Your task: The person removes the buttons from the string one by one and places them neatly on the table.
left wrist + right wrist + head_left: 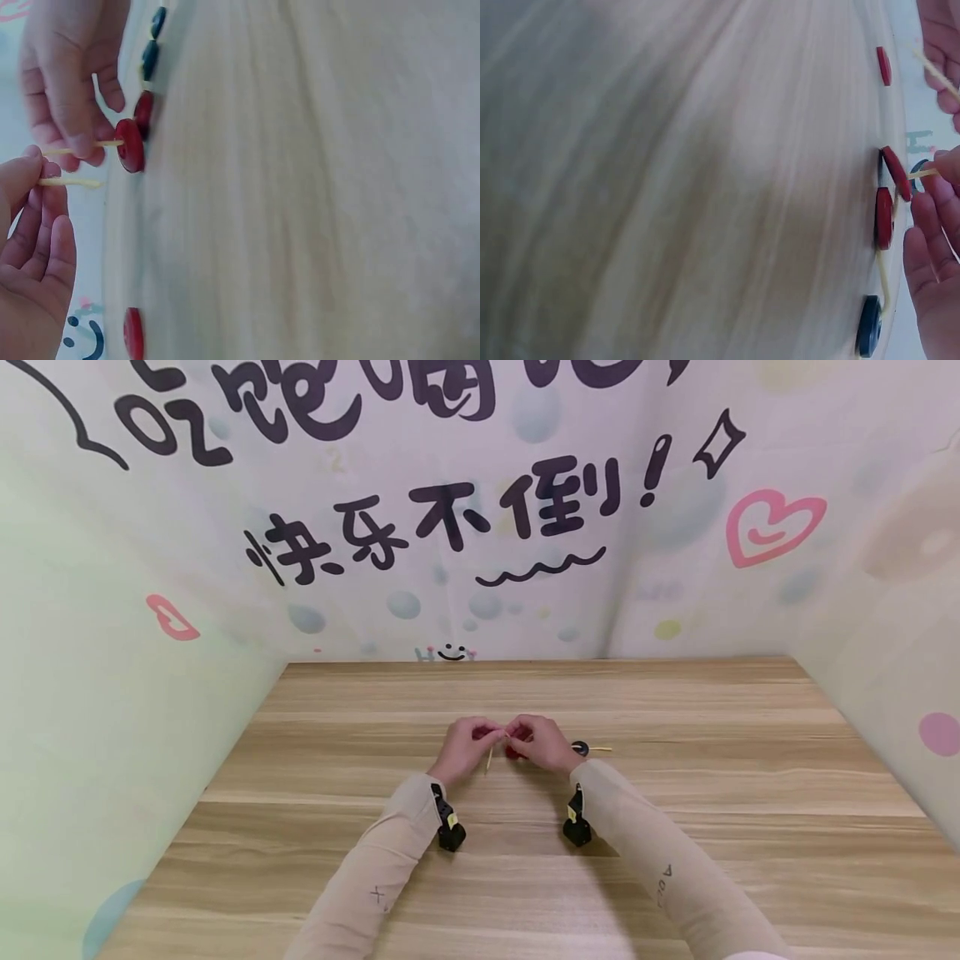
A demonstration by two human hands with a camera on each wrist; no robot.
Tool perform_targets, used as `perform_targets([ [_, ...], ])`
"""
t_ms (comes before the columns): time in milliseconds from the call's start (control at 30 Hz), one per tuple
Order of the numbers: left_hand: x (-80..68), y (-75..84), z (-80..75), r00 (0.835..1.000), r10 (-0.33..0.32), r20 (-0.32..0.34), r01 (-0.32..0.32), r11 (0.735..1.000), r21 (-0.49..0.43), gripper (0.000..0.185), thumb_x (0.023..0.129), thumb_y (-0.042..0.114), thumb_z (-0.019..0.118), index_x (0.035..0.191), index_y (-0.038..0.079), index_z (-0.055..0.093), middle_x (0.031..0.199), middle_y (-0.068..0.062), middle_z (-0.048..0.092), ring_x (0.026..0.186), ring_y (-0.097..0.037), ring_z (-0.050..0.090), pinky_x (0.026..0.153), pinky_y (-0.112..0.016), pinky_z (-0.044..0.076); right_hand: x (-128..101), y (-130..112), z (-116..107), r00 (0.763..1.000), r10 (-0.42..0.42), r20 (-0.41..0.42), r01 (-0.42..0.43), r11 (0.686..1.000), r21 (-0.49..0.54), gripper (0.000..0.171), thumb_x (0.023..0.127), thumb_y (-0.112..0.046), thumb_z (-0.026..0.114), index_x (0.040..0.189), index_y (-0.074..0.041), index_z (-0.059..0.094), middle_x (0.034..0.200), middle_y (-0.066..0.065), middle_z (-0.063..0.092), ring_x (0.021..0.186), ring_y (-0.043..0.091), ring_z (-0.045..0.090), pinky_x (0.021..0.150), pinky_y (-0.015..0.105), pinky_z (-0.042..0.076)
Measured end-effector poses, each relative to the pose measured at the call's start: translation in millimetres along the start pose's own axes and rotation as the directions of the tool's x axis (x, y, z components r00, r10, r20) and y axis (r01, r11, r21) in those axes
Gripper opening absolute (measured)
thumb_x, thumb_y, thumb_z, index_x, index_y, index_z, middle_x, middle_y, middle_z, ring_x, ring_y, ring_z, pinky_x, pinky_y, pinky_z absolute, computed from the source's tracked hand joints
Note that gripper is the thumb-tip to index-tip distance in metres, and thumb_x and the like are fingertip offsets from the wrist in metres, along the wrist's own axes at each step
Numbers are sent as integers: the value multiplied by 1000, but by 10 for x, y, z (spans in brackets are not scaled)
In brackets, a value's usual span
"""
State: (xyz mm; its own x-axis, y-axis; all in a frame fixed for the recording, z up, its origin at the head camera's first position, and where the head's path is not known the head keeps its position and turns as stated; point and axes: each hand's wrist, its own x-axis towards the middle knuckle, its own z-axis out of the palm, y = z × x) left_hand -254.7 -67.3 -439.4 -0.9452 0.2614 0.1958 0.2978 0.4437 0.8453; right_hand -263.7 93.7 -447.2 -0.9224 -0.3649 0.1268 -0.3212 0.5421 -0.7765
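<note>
- Two hands meet at the centre of the frame, above the counter (675, 777).
- Left hand (467, 745) pinches one yellow cord end (69, 181).
- Right hand (542, 742) pinches the other cord end (79, 148), which carries a red button (130, 145).
- More red and dark blue buttons (151, 46) lie strung on the counter just beside the right hand.

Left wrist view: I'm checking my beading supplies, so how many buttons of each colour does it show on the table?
Red buttons: 3
Dark blue buttons: 2
Total: 5
</note>
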Motion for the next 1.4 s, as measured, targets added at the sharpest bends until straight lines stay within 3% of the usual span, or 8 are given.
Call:
perform_targets([
  [200, 5, 19, -27, 1000, 10, -6, -10, 1000, 2, 12, 83, 11, 62, 87, 1, 67, 82, -7, 65, 71, -11, 56, 64, -22, 45, -5, 39, -18, 1000, 6, -9, -7, 999, -46, 4, 81, -7, 63, 82, -3, 61, 78, 3, 61, 71, 12, 54, 63, 24, 46],
  [467, -26, -39, -74, 998, -57, 30, 57, 998, 15, 18, 81, 8, 63, 95, -3, 63, 88, -11, 63, 78, -18, 58, 70, -25, 47, -2, 52, -43, 1000, -15, -12, 15, 999, -34, 5, 82, -8, 62, 85, -4, 64, 77, 2, 62, 69, 12, 54, 61, 24, 45],
  [667, 10, -8, -32, 1000, -11, 20, 10, 999, 44, 26, 82, 11, 62, 104, -2, 60, 100, -14, 62, 89, -23, 58, 79, -31, 46, 14, 38, -35, 999, -24, -28, 23, 1000, -19, 5, 82, -9, 63, 85, -6, 62, 77, 2, 61, 70, 12, 55, 60, 24, 45],
  [867, 31, -1, 33, 999, 26, 26, -28, 995, 96, 18, 83, 11, 62, 97, 1, 65, 93, -9, 65, 85, -18, 59, 75, -28, 46, 8, 31, -30, 998, -68, -21, 67, 997, -37, 5, 82, -9, 62, 84, -6, 66, 79, 2, 64, 72, 11, 56, 63, 24, 47],
  [1200, 3, -38, 64, 998, 68, 0, -67, 982, 175, 14, 81, 14, 64, 89, 4, 70, 88, -6, 67, 80, -15, 61, 69, -24, 47, 11, 54, -45, 999, -39, -5, 39, 999, -14, 5, 82, -9, 63, 84, -5, 65, 77, 2, 64, 69, 11, 57, 60, 23, 47],
  [1400, -5, -8, 99, 1000, 21, -11, -19, 988, 152, 12, 84, 12, 61, 86, 3, 68, 84, -6, 66, 76, -14, 59, 68, -25, 47, -6, 126, -64, 999, -40, 18, 40, 999, -8, 6, 82, -8, 62, 86, -3, 64, 80, 4, 64, 73, 13, 58, 64, 24, 48],
])
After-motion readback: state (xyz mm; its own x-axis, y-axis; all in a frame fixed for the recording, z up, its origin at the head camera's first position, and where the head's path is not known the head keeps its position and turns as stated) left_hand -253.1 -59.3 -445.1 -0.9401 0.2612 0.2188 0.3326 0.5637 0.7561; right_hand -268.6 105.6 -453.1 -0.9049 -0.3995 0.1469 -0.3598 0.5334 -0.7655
